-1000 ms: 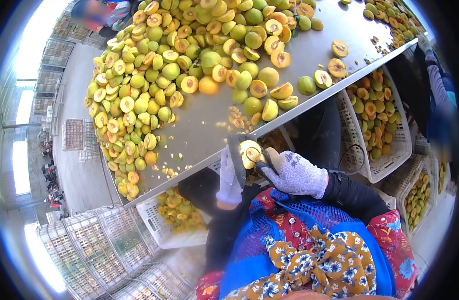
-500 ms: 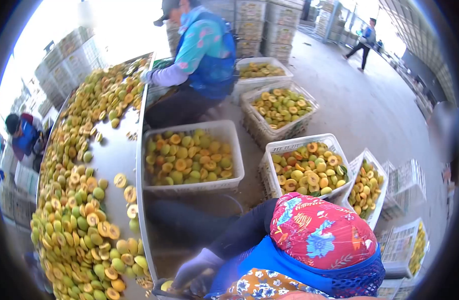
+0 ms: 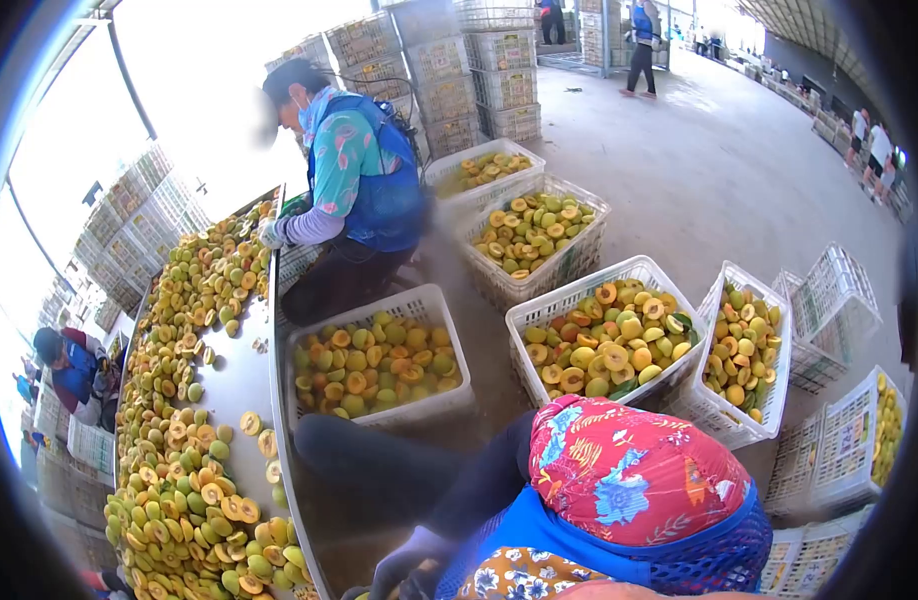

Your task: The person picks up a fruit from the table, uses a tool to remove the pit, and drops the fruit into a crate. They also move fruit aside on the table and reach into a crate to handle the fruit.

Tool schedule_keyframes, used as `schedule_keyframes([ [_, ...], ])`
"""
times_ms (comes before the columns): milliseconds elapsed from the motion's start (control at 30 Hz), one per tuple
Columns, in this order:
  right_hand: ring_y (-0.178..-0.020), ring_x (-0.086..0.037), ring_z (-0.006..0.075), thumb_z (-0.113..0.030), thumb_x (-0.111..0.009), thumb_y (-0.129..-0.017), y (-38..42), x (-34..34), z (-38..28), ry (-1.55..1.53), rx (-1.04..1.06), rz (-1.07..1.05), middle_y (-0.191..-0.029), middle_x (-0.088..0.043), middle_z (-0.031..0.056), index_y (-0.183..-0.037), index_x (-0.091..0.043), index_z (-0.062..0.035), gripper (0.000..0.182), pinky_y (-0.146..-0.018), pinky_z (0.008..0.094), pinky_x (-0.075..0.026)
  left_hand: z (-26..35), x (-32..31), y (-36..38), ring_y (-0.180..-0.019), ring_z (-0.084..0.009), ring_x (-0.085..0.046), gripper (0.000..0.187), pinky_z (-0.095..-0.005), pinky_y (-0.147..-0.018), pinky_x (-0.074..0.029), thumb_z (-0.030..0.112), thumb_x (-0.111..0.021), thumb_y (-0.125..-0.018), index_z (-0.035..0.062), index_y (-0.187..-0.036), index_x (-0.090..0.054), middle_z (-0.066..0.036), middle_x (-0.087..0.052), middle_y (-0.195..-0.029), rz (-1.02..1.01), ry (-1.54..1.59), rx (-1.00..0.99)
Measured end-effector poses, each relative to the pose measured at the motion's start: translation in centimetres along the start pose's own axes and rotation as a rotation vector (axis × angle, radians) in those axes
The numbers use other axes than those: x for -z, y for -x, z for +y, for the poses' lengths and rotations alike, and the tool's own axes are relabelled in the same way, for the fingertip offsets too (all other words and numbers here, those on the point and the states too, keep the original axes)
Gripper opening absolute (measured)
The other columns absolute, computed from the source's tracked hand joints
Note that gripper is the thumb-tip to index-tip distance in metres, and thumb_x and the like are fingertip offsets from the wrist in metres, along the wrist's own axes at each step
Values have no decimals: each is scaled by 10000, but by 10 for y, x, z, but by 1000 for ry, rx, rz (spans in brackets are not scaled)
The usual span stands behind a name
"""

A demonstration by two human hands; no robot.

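At the bottom edge, partly cut off, is my right hand (image 3: 407, 566) in a greyish glove with a lavender cuff. Its fingers are blurred and run out of the picture, so what they hold, if anything, is hidden. The hand is just right of the metal rim (image 3: 297, 500) of a long sorting table. Yellow-green apricots (image 3: 194, 500), many of them halved, lie heaped along that table. A few halves (image 3: 251, 424) sit apart on the bare metal surface (image 3: 234, 375). My left hand is out of view.
White crates of apricots (image 3: 379, 408), (image 3: 609, 390), (image 3: 769, 420) stand on the floor behind my arm. A co-worker (image 3: 364, 170) in a blue vest sits farther along the table, a gloved hand at its rim. Another person (image 3: 74, 370) is across the table. Stacked crates (image 3: 444, 95) rise behind.
The whole view has shifted with my head. My right hand now appears slightly lower and farther right, and the fruit seen beside it before is no longer visible. The seated co-worker's head is bent lower.
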State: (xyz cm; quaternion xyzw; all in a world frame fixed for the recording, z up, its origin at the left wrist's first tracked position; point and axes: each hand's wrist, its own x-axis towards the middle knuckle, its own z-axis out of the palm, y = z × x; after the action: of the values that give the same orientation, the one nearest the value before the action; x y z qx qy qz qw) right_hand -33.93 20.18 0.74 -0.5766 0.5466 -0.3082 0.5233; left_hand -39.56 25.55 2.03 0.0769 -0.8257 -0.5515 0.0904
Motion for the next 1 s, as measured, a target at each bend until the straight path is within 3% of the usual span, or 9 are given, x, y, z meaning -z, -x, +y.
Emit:
schedule_keyframes([
  [533,-768,-634,281,-409,-506,-937,-29,-5,20,-25,-62,-148,-879,-667,190,-1034,-570,40,464,-692,430,-490,-45,36,27,-1134,-382,-573,526,-404,-947,-487,342,-568,-965,-64,-1294,-508,-257,-592,-1226,60,-124,143],
  [733,-775,-641,300,-410,-509,-928,-55,-17,32,-40,-70,-189,-895,-671,206,-1052,-562,37,467,-692,439,-492,-80,84,72,-1140,-394,-568,545,-406,-948,-485,352,-577,-958,-68,-1298,-508,-265,-591,-1231,289,-304,212],
  [833,-779,-645,309,-410,-510,-923,-65,-33,32,-52,-35,-312,-903,-674,214,-1060,-559,35,469,-693,444,-493,-98,141,181,-1144,-401,-566,554,-407,-949,-483,357,-581,-955,-71,-1300,-507,-270,-591,-1234,623,-616,598],
  [933,-782,-648,319,-411,-512,-918,-63,-61,41,-54,-39,-492,-912,-676,222,-1069,-555,34,471,-693,449,-494,-59,155,386,-1147,-407,-563,564,-409,-950,-482,362,-586,-951,-73,-1302,-507,-274,-590,-1237,910,-987,1512],
  [967,-784,-650,322,-411,-513,-917,-63,-63,42,-50,-52,-538,-914,-677,225,-1072,-554,33,472,-693,450,-494,-29,141,440,-1148,-409,-562,567,-409,-950,-482,363,-587,-950,-74,-1303,-507,-275,-590,-1238,932,-1037,1752],
  [1000,-785,-651,325,-411,-513,-915,-62,-74,41,18,-110,-561,-917,-678,228,-1075,-552,33,473,-693,452,-495,-24,116,492,-1149,-411,-561,570,-409,-950,-482,365,-589,-949,-74,-1303,-507,-277,-590,-1239,958,-980,1848],
])
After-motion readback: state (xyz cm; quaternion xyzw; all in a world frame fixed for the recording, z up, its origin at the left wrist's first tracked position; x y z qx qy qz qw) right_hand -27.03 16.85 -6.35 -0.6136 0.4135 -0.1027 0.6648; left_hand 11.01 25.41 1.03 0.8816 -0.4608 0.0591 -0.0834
